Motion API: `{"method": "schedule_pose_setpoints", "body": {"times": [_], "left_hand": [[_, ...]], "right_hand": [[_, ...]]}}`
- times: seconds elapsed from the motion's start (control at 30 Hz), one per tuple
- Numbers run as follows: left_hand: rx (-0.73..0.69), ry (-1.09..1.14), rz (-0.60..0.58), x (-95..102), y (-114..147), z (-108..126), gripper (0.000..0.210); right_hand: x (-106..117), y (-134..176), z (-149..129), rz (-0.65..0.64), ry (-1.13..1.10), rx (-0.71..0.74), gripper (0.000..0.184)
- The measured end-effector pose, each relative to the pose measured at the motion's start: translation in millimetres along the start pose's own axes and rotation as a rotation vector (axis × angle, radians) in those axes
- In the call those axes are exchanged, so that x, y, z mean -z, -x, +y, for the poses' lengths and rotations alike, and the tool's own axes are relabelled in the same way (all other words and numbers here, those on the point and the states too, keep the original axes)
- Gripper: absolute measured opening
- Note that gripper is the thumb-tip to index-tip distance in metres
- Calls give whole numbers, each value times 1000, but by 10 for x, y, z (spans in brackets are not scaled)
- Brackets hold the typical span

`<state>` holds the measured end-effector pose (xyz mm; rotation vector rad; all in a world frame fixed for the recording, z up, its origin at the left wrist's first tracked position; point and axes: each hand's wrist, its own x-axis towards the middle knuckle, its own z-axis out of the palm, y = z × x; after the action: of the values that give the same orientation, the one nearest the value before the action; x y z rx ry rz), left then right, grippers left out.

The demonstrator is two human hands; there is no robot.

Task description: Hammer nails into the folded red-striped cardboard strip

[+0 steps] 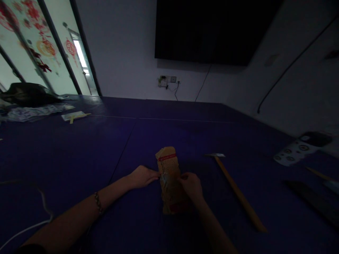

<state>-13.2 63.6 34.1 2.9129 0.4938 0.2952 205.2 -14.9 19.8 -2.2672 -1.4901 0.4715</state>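
A tan, ragged-edged flat piece that looks like cardboard (169,164) lies on the purple surface in front of me, with a red printed band near each end. A shiny pale patch shows at its middle left. My left hand (143,176) grips its left edge, fingers together. Over its right side, my right hand (191,185) is closed in a pinch; anything between those fingertips is too small and dark to make out. To the right lies a hammer (238,192) with a long wooden handle, its head pointing away from me.
On the purple surface (106,151), a white box-like device with round dials (293,150) and a dark flat bar (312,199) lie right. A white cable (26,231) runs at lower left. Farther back are a dark bag (29,93) and a white pad (74,115).
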Motion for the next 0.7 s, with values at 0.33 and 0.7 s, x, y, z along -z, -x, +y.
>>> {"method": "schedule_pose_setpoints", "body": {"times": [0.33, 0.7], "left_hand": [[-22, -5, 8, -147, -305, 132, 32], [-27, 91, -10, -304, -758, 322, 31]], "right_hand": [[175, 33, 337, 64, -18, -56, 21], [346, 83, 832, 124, -7, -111, 26]]}}
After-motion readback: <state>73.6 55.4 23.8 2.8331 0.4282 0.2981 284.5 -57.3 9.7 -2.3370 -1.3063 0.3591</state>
